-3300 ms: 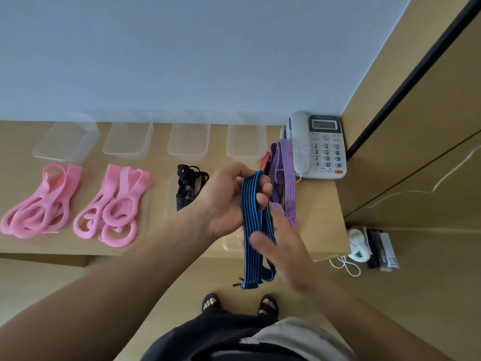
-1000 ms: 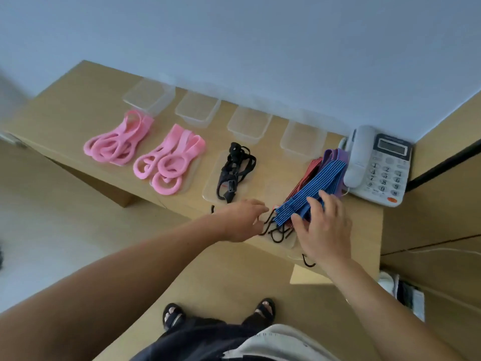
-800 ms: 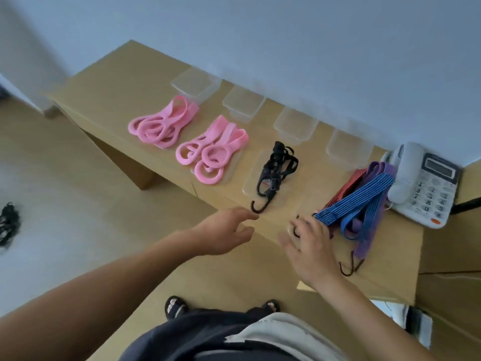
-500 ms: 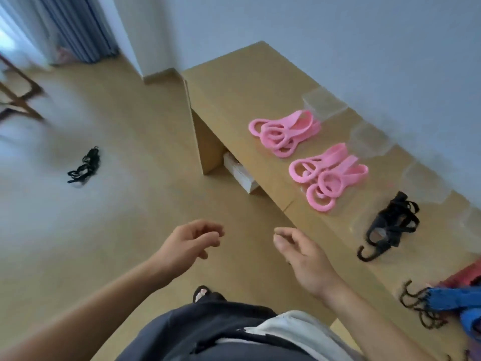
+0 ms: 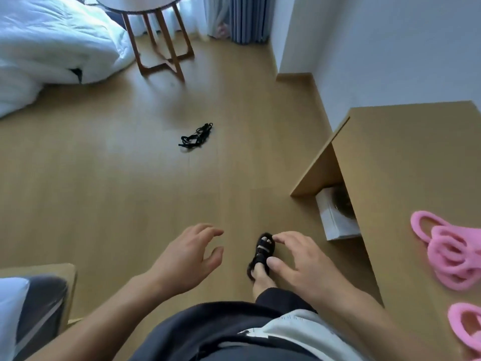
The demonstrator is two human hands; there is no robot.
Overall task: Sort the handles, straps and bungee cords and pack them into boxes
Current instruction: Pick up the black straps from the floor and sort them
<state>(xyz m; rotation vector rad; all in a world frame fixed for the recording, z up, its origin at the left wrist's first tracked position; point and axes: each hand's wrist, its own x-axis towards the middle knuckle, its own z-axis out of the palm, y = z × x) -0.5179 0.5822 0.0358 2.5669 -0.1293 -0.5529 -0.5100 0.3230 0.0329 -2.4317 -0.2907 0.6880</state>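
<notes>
- Left hand [image 5: 187,256]: empty, fingers loosely spread, held in the air over the floor [image 5: 104,191].
- Right hand [image 5: 304,261]: empty too, fingers relaxed and apart, above a sandalled foot [image 5: 263,252]. Neither hand touches any task item.
- Pink handles [image 5: 453,251]: piled loose on the bench [image 5: 403,157], set back from its front edge and cut off by the right side of the view. A second pink pile [image 5: 466,327] lies nearer along the same top. No packing box shows, so packed status cannot be confirmed.
- Black strap bundle [image 5: 196,138]: lying on the floor, well apart from the bench and both hands. Strap or bungee cord: too small to tell.
- Progress, judged: pink handles look grouped, not boxed. The floor bundle remains to be collected, sorted and packed. Task partway at best.
- Clearance, near: the bench's end panel and front corner stand just right of the walking line. A white box [image 5: 335,220] sits under the bench.
- Clearance, mid: bare floor runs from the foot to the bundle, so the approach looks unobstructed.
- Clearance, far: side table [image 5: 161,43] legs stand beyond the bundle, a white duvet [image 5: 52,35] far left, a curtain [image 5: 247,16] at the back wall.
</notes>
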